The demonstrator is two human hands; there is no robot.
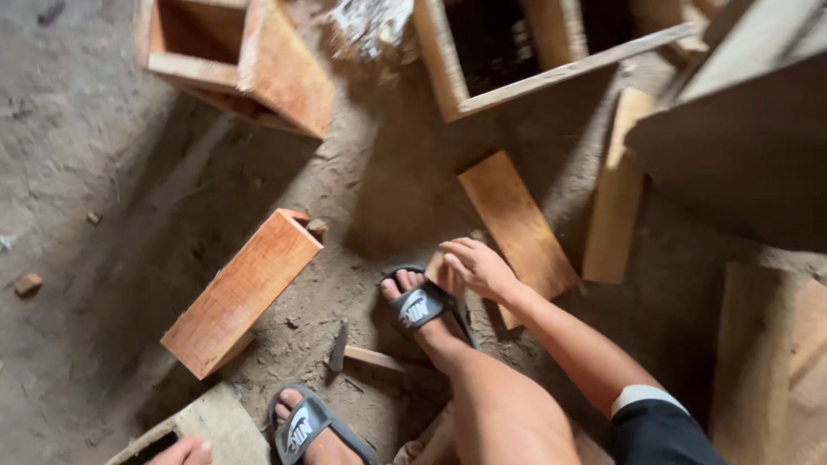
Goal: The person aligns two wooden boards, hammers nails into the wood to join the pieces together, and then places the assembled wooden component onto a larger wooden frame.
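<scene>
right hand [478,269] with fingers curled on one small wood piece [441,274], left hand's [183,451] fingers unclear, one hammer [357,353], two sandals [422,306]

reddish-orange wooden box [239,293] with fine streaked grain, lying on a dusty grey-brown dirt floor [77,155]. a flat board [517,226] in the same warm orange-brown. a paler tan plank [616,194] beside it. two dark grey slide sandals [422,306] with white markings on the straps. a hammer [345,349] with a dull grey head and light wooden handle. black shorts [659,435] with a white hem band. a small reddish-brown stone [27,283] on the grey dirt.
</scene>
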